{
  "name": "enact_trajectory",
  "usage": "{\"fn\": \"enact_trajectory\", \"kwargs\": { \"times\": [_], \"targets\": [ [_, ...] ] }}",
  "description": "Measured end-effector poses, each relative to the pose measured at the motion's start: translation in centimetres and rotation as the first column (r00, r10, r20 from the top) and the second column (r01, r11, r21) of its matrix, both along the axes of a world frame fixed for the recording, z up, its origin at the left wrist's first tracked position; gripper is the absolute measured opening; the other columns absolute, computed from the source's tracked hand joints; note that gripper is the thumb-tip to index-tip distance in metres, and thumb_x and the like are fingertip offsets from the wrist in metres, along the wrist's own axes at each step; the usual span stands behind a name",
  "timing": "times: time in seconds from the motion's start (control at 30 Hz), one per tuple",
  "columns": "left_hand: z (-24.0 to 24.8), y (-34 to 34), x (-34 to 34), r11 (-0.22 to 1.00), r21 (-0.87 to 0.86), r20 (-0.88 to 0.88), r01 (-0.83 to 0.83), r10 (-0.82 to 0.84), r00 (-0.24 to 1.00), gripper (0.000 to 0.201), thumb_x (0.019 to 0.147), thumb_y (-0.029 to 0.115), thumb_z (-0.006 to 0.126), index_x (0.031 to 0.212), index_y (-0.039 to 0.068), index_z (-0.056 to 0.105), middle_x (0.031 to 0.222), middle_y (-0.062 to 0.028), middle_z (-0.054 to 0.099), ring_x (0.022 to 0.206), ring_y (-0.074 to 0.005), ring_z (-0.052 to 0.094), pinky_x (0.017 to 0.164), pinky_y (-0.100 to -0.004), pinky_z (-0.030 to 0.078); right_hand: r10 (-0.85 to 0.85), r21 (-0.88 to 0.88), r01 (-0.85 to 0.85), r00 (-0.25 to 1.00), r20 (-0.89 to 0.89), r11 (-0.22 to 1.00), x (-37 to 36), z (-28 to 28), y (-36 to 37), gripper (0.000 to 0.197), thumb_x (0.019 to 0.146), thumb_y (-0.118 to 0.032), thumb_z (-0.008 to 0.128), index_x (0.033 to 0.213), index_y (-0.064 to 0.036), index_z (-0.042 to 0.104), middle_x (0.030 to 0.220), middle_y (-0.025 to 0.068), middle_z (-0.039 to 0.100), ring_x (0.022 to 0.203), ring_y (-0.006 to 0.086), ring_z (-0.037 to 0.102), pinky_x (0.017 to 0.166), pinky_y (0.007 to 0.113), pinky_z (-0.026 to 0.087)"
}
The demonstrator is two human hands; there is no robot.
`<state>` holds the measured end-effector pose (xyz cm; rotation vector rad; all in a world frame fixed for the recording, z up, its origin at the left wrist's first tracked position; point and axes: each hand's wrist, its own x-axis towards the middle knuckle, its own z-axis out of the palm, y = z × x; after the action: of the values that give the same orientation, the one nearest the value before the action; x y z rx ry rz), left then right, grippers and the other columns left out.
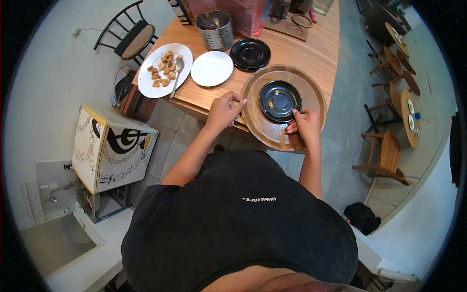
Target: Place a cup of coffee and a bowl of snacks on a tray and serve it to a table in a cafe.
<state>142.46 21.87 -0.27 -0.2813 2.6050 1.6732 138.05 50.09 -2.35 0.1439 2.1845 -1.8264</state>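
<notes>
My right grip [307, 125] pinching saucer [280, 101] by rim, over tray [312, 92]; my left grip [224, 112] curled at tray's left edge, can't tell if holding.

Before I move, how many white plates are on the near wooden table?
2: one plate with brown food and a spoon at the table's left, and an empty plate just right of it. Any stacked underneath would be hidden.

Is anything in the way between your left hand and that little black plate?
Nothing visible blocks it. Only part of the round tray lies between the left hand and the black saucer, whose edge the right hand holds.
</notes>
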Motion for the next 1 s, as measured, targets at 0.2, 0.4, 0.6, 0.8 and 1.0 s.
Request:
{"fn": "enact_trajectory", "kwargs": {
  "times": [0.2,0.4,0.6,0.8,1.0],
  "targets": [
    [-1.2,-0.3,0.0,0.994,-0.114,-0.032,-0.003,-0.001,0.999,0.029,0.095,0.029,0.067,0.09,0.001,0.062,0.052,-0.0065,0.06,0.04,-0.0165,0.06,0.044,-0.0309,0.047,-0.006,-0.066,0.006,1.0,0.008,0.998,0.4,0.7,-0.4,0.032,0.099,-0.009,0.061,0.117,0.0076,0.04,0.068,0.022,0.065,0.05,0.0254,0.067,0.042,0.035,0.057],
    [-0.4,0.0,0.2,0.991,-0.133,-0.032,-0.008,0.004,0.999,0.027,0.095,0.027,0.065,0.088,0.001,0.06,0.055,-0.0073,0.062,0.041,-0.0176,0.061,0.044,-0.0322,0.049,0.002,-0.079,-0.003,1.0,-0.011,0.997,0.3,-0.1,-0.4,0.032,0.099,-0.01,0.061,0.116,0.0074,0.039,0.067,0.0194,0.064,0.05,0.024,0.066,0.042,0.034,0.056],
    [-0.2,-0.2,0.2,0.997,-0.076,-0.012,0.003,-0.004,1.0,0.025,0.099,0.023,0.06,0.09,0.0,0.054,0.055,-0.0086,0.062,0.042,-0.0171,0.061,0.041,-0.0316,0.048,-0.013,-0.091,0.015,1.0,0.019,0.996,0.9,0.4,-1.2,0.029,0.099,-0.01,0.06,0.114,0.0067,0.041,0.066,0.0181,0.063,0.049,0.0228,0.066,0.042,0.033,0.056],
    [-0.2,0.0,0.9,0.999,0.044,0.078,-0.031,0.027,0.997,0.028,0.101,0.021,0.059,0.101,-0.004,0.047,0.06,-0.0088,0.06,0.043,-0.0165,0.06,0.038,-0.0299,0.049,-0.025,-0.115,0.027,1.0,0.019,0.993,1.6,0.8,-1.6,0.029,0.1,-0.011,0.06,0.113,0.0066,0.041,0.066,0.0173,0.063,0.049,0.0226,0.066,0.043,0.033,0.056],
    [0.1,-0.1,1.7,0.991,0.132,0.132,0.031,-0.048,0.99,0.032,0.101,0.02,0.059,0.11,-0.003,0.038,0.063,-0.0114,0.061,0.043,-0.0175,0.061,0.035,-0.0315,0.05,-0.006,-0.09,0.009,0.999,0.032,0.996,1.9,0.7,-1.6,0.028,0.1,-0.013,0.061,0.11,0.0096,0.048,0.067,0.0169,0.065,0.052,0.022,0.067,0.046,0.03,0.057]
  ]
}}
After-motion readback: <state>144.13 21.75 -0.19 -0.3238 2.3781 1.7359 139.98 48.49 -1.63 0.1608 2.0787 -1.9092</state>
